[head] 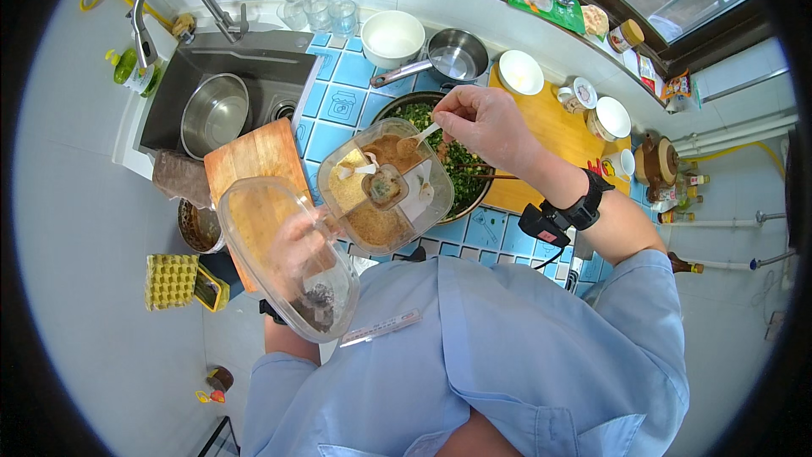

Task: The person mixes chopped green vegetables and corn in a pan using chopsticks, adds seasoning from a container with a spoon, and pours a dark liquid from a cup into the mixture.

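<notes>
My left hand [298, 241], seen through a clear hinged lid [254, 203], holds a transparent plastic seasoning box [438, 208] by its left side. Around a small middle cup of speckled seasoning [384, 186], the box has compartments of brown powder [384, 149], yellow granules [346, 193], tan granules [379, 226] and white seasoning [415, 187]. A small white spoon [430, 132] is pinched between the thumb and fingers of my right hand [472, 117]; its bowl carries brown powder over that compartment. Beneath the box, partly hidden, stands a large round vessel of chopped greens [469, 190] with dark chopsticks [498, 176] across its right edge.
A steel saucepan [457, 57] and white bowl [392, 38] stand behind. On the right, a yellow board [558, 133] carries bowls and cups. A wooden cutting board [254, 158] overlaps the sink [190, 54], which holds a steel pot [219, 114]. Glasses [317, 13] line the wall.
</notes>
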Action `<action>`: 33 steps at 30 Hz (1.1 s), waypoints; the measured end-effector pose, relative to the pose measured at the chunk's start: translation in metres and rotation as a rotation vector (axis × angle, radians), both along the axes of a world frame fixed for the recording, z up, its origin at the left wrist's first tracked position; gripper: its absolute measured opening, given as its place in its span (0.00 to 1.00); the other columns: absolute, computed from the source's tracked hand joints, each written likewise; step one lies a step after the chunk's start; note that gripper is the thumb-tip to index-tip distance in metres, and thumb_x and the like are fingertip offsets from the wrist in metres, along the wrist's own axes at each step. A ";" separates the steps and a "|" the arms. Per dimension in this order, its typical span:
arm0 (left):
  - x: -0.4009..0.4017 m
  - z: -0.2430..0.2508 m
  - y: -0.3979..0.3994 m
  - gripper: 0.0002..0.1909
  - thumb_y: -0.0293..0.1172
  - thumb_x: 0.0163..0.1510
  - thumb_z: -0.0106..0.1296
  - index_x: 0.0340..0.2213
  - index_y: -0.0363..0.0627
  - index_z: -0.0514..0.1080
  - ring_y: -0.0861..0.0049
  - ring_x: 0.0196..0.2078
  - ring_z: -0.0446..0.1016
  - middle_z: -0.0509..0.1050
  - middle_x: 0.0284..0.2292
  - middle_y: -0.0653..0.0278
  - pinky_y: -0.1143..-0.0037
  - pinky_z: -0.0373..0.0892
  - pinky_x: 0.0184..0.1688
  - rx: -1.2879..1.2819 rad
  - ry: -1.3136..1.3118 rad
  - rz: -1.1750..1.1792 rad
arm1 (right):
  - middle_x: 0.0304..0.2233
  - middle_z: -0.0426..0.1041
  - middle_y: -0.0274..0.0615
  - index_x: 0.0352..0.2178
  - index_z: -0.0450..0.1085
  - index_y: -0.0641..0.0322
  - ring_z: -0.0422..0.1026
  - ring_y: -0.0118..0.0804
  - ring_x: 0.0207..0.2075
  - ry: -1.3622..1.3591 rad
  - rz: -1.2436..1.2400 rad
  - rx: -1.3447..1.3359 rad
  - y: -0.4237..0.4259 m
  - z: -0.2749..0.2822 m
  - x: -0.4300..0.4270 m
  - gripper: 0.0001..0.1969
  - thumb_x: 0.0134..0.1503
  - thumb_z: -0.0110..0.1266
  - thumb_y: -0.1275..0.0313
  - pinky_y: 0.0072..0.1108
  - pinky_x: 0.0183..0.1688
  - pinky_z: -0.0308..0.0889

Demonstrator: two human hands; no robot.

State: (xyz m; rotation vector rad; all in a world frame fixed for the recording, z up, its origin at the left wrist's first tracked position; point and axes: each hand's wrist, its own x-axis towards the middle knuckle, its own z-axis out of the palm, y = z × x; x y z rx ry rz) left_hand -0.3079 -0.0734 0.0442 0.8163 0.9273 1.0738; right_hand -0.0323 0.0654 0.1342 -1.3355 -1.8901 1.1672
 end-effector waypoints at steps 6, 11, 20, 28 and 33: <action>0.001 0.002 -0.002 0.21 0.33 0.42 0.48 0.37 0.31 0.67 0.74 0.37 0.68 0.70 0.32 0.59 0.76 0.63 0.39 -0.046 0.067 0.078 | 0.17 0.70 0.36 0.24 0.68 0.70 0.64 0.20 0.15 0.242 -0.099 -0.195 0.004 -0.002 0.009 0.08 0.47 0.51 0.73 0.12 0.17 0.60; -0.015 -0.007 -0.002 0.23 0.35 0.44 0.51 0.41 0.36 0.63 0.72 0.35 0.68 0.67 0.35 0.58 0.76 0.66 0.38 -0.023 0.089 0.014 | 0.17 0.69 0.36 0.25 0.68 0.68 0.64 0.23 0.15 0.337 -0.263 -0.211 0.001 -0.015 0.034 0.06 0.47 0.51 0.74 0.13 0.18 0.60; -0.027 -0.033 -0.010 0.14 0.20 0.41 0.51 0.34 0.35 0.67 0.72 0.33 0.68 0.68 0.34 0.56 0.78 0.66 0.32 0.118 0.098 0.176 | 0.20 0.69 0.43 0.22 0.66 0.61 0.69 0.43 0.23 -0.242 -0.085 0.692 0.000 -0.059 0.046 0.02 0.44 0.51 0.76 0.26 0.24 0.64; -0.033 -0.041 -0.014 0.26 0.39 0.44 0.54 0.41 0.32 0.62 0.71 0.34 0.68 0.69 0.34 0.56 0.75 0.65 0.37 0.104 0.061 0.229 | 0.16 0.66 0.41 0.21 0.66 0.63 0.67 0.39 0.20 -0.321 0.023 0.953 0.005 -0.063 0.049 0.03 0.42 0.52 0.78 0.23 0.20 0.63; -0.033 -0.031 -0.008 0.28 0.39 0.43 0.55 0.41 0.32 0.63 0.72 0.33 0.69 0.69 0.33 0.56 0.77 0.65 0.35 0.063 -0.112 0.100 | 0.16 0.65 0.39 0.23 0.66 0.66 0.66 0.36 0.18 -0.335 0.099 1.056 0.006 -0.060 0.052 0.05 0.39 0.51 0.80 0.21 0.18 0.62</action>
